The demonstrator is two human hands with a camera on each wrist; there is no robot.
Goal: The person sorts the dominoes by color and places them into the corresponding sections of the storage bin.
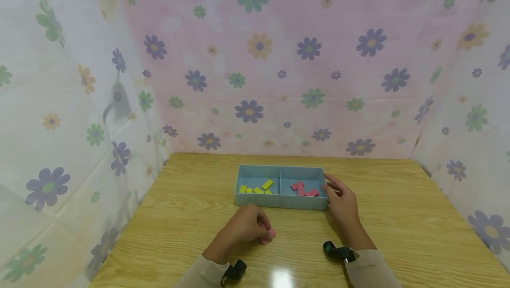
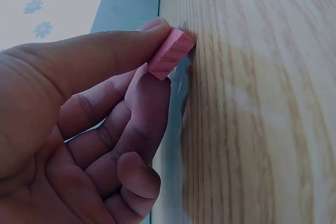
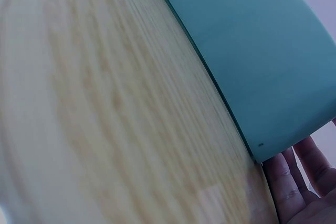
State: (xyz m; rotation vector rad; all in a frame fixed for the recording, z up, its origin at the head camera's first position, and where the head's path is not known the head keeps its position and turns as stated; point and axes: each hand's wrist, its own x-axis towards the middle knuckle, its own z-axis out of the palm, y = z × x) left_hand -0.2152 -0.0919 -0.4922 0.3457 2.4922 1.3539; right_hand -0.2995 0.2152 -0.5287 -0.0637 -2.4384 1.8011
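A small pink block [image 2: 171,55] is pinched between the thumb and index finger of my left hand [image 1: 248,224], low over the table in front of the tray. The other fingers of that hand are bent toward the palm. My right hand [image 1: 343,201] rests against the right end of a light blue two-compartment tray [image 1: 303,202], fingertips at its end wall and rim. In the right wrist view the fingers [image 3: 286,182] lie along that end. Several yellow blocks [image 1: 268,184] lie in the left compartment, and pink blocks [image 1: 300,189] lie in the right one.
The tray stands on a wood-grain table [image 1: 183,217]. Flower-print cloth [image 1: 255,79] hangs behind the table and at both sides. A black wrist camera [image 1: 336,251] sits at the right sleeve, another camera [image 1: 235,270] at the left.
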